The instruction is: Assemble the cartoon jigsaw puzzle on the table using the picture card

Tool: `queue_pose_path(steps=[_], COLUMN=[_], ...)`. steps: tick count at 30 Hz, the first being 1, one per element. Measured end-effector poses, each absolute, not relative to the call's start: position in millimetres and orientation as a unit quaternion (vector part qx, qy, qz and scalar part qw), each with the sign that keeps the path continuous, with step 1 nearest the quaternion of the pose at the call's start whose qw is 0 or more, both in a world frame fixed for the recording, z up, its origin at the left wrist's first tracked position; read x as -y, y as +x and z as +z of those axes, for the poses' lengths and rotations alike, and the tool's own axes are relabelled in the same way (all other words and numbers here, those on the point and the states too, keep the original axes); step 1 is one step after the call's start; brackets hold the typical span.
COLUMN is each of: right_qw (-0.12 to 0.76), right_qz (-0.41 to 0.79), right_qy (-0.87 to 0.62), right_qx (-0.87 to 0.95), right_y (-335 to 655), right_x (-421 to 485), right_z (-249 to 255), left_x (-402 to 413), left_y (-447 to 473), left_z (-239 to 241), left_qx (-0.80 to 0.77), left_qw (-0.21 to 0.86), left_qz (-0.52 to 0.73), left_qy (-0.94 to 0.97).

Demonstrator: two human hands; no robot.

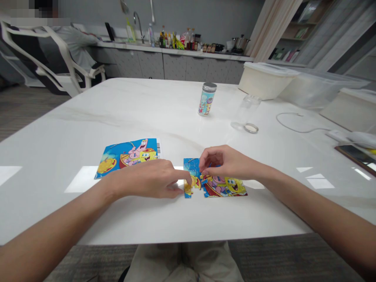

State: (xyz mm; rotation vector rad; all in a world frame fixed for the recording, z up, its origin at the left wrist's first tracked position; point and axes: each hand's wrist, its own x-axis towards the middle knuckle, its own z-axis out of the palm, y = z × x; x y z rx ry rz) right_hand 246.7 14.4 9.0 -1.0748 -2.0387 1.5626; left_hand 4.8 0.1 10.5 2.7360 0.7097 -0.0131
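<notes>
A small cartoon jigsaw puzzle (225, 186) lies flat near the front of the white table (117, 113), most of it joined. My left hand (149, 182) rests on the table with its fingertips pinching the loose left strip of the puzzle (189, 174). My right hand (227, 161) hovers over the puzzle's top edge, fingers curled and pinched on a blue piece. To the left lies the printed reference picture (127, 156) showing the same cartoon scene.
A cartoon-printed tin (207, 99) stands at mid-table, a clear jar (249, 106) and its lid (251, 128) to its right. White tubs (266, 80), a cable (296, 125) and a phone (357, 154) sit at the right. A white chair (53, 58) stands back left.
</notes>
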Motion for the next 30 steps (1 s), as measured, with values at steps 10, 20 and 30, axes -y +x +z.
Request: queue_pose_path(steps=[10,20,30], right_qw=[0.186,0.199,0.209], right_qz=[0.506,0.381,0.258], right_qy=[-0.345,-0.317,-0.203], right_qx=[0.768,0.845,0.921], right_y=[232.2,228.5,237.6], right_x=[6.1,13.6,8.0], right_z=[-3.2,-1.8,-3.3], left_x=[0.1,0.8,0.3], left_y=[6.4,6.3,4.8], left_z=[12.3,16.1,11.3], left_qx=[-0.24,-0.219,-0.206], left_qw=[0.152,0.208,0.224], left_qz=[0.008,0.007,0.031], left_qy=[0.959,0.953,0.952])
